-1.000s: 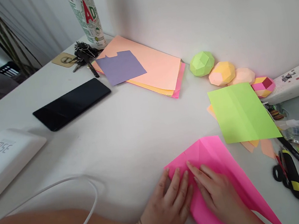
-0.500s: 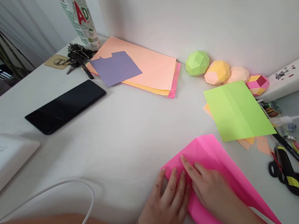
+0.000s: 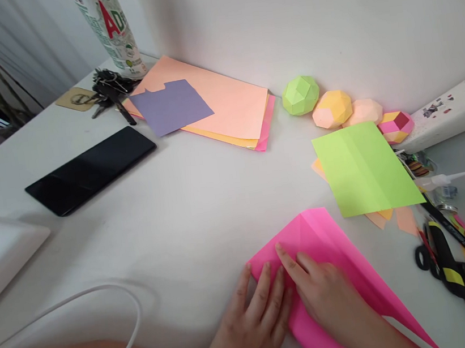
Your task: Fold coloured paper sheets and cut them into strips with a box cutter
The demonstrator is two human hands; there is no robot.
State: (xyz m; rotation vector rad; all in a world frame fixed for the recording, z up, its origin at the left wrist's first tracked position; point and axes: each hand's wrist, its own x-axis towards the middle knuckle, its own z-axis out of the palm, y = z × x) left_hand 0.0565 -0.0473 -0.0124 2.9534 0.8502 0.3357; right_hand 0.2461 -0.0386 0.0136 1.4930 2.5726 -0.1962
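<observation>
A bright pink sheet of paper (image 3: 347,264) with crease lines lies on the white table at the lower right. My left hand (image 3: 255,313) rests on its left edge, fingers spread and pressing down. Beside it, my right hand (image 3: 320,285) lies on the pink paper with the index finger stretched out toward the upper left edge. The right forearm covers part of the sheet, and its lower end runs out of view. Just above the pink paper sits a creased lime green sheet (image 3: 367,170), over some peach and yellow paper scraps (image 3: 405,221).
Several folded paper shapes (image 3: 300,95) line the wall. Peach paper (image 3: 222,92) with a purple piece (image 3: 174,107) lies at the back, near keys (image 3: 112,90) and a can (image 3: 115,35). A phone (image 3: 90,171), white device (image 3: 3,255), cable (image 3: 137,312) and scissors (image 3: 425,257) are around.
The view has shifted slightly, so the table items sit a little further left. Both hands stay in nearly the same place on the pink paper.
</observation>
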